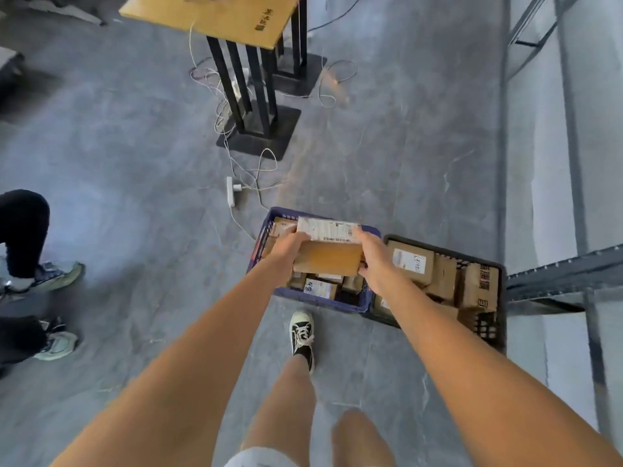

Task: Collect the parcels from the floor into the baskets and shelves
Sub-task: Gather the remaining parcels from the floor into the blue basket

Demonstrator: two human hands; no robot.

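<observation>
You hold a flat cardboard box (328, 254) over the blue basket (269, 227), long axis left-right, white label at its far edge. Your left hand (290, 246) and right hand (376, 257) grip its ends. Black basket (499, 318) just beside holds more cardboard parcels (411, 262). Grey concrete floor (135, 146).

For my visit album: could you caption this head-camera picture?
Both hands, left and right, hold a cardboard parcel above a blue basket of parcels.
</observation>
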